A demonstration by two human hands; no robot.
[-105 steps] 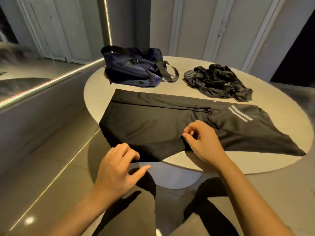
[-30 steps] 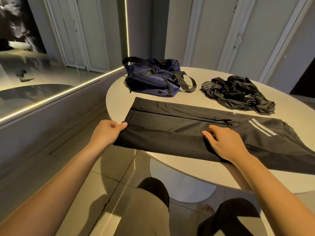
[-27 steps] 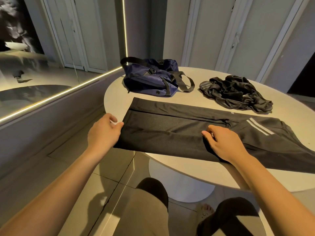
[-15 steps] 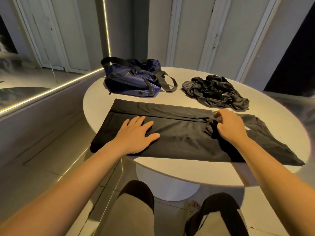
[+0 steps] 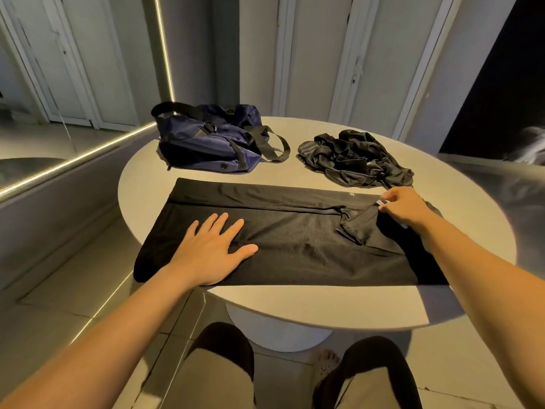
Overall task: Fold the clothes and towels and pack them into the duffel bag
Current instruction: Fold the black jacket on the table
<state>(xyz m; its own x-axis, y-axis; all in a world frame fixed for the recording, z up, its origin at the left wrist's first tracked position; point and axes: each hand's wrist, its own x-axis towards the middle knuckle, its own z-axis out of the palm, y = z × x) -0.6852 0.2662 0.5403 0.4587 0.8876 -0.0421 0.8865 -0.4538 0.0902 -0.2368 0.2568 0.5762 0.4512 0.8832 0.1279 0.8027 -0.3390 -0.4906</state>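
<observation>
Black trousers (image 5: pixel 295 240) lie flat across the near half of the round white table (image 5: pixel 324 305), their left end hanging over the edge. My left hand (image 5: pixel 212 249) presses flat on the left part with fingers spread. My right hand (image 5: pixel 404 209) pinches a fold of the trousers' fabric at the right end, where it is lifted and turned back. A navy duffel bag (image 5: pixel 206 143) with black straps sits at the far left of the table. A crumpled pile of dark clothes (image 5: pixel 354 159) lies at the far right.
A light strip runs along a low ledge (image 5: pixel 73 160) left of the table. Panelled doors (image 5: pixel 324 54) stand behind it. My knees (image 5: pixel 221 373) are under the near edge, above a tiled floor.
My left hand let go of the trousers' left end and now lies flat on them. My right hand moved right, gathering the striped part and folding it back.
</observation>
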